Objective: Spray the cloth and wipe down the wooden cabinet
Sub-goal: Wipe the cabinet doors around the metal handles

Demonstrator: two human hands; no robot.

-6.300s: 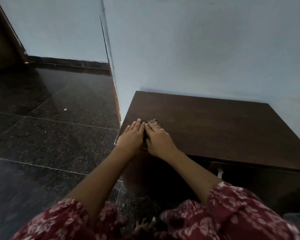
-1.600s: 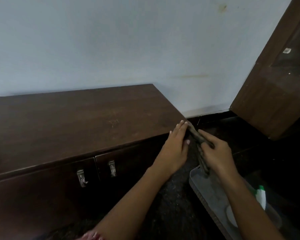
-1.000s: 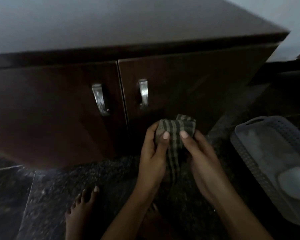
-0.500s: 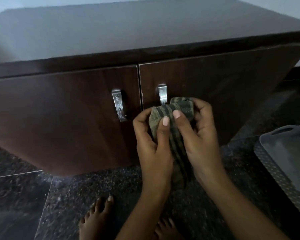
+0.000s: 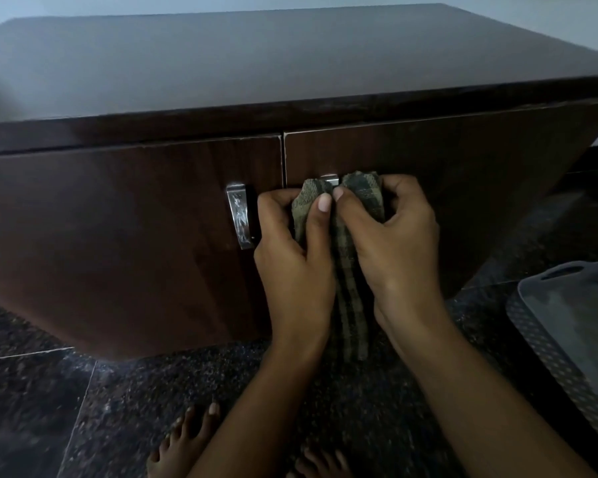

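- You are at the wiping step, working on the front of the wooden cabinet (image 5: 125, 236): the left door's metal handle (image 5: 239, 220) stands bare, just beside your left hand (image 5: 292, 260).
- Your left hand is curled shut on the left fold of the green checked cloth (image 5: 351, 305), thumb pressed over the top of it.
- The cloth is bunched between both hands, right in front of the right door's handle (image 5: 330, 180), with only that handle's top edge showing above the fabric; its tail hangs down between your wrists.
- Your right hand (image 5: 394, 243) is closed on the cloth's right fold, fingers wrapped behind it.
- Next, I judge, you need to press the pad flat to the right door (image 5: 463, 174) and draw it across, minding the handle so the fabric does not snag.
- The cabinet top (image 5: 290, 63) is dark, smooth and faintly glossy; the speckled stone floor (image 5: 49, 408) is dim, your bare feet are below, and a perforated grey basket (image 5: 539, 339) sits at far right.
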